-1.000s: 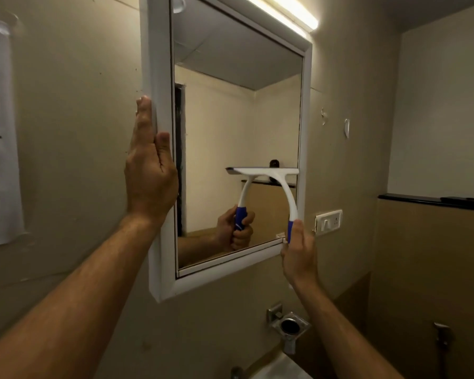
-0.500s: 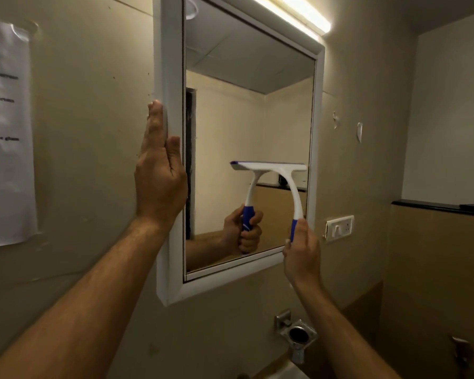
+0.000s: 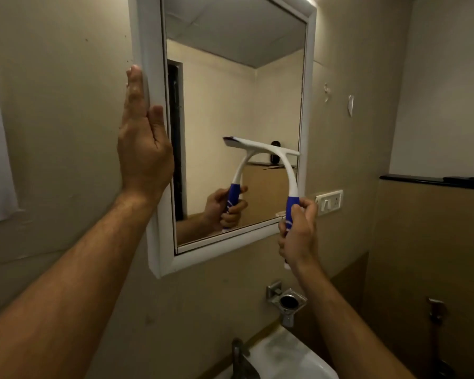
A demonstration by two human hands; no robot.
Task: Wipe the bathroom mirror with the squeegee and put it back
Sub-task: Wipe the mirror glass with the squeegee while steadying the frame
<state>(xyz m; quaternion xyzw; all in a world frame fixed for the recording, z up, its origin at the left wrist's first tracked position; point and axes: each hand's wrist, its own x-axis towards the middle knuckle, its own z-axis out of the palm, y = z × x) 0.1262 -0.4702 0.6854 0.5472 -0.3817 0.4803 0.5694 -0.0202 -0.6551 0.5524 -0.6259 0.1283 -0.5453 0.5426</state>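
The squeegee [image 3: 281, 170] is held by its blue grip in the right hand [image 3: 298, 231], fingers clenched around it, blade against the lower mirror [image 3: 230, 91]. The left hand [image 3: 143, 149] is laid flat, fingers extended, on the frame. The tool is judged light and rigid; the blade edge, flexible.

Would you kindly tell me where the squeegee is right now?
In the head view, the squeegee sits right of centre, its blade on the mirror's lower right area, held by the right hand.
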